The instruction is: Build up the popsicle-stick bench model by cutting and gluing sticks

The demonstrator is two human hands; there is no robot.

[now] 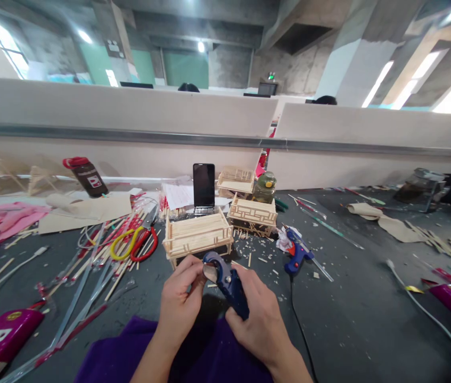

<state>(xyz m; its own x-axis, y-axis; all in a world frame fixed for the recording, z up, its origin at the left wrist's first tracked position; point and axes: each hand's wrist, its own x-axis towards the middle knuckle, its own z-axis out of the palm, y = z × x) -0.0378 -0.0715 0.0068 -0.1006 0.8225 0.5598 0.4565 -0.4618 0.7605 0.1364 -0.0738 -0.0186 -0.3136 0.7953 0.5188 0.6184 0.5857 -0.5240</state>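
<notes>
My right hand (260,314) is wrapped around the handles of a dark blue pipe cutter (231,290), a hand tool with a curved hooked jaw and a silvery blade. The cutter's jaw points up and to the left. My left hand (181,298) is pinched closed right at the jaw; whatever lies between its fingertips is too small to make out. Just beyond both hands stands a small wooden-stick model (197,234) with a slatted top and low railings. A second stick model (253,213) sits behind it to the right, and a third (236,180) farther back.
A blue glue gun (299,252) with a black cable lies to the right. Yellow-and-red-handled scissors (143,243) rest among loose sticks and plastic wrappers at left. A phone (204,186) stands upright near a glass jar (265,187). A white partition (129,109) closes off the back.
</notes>
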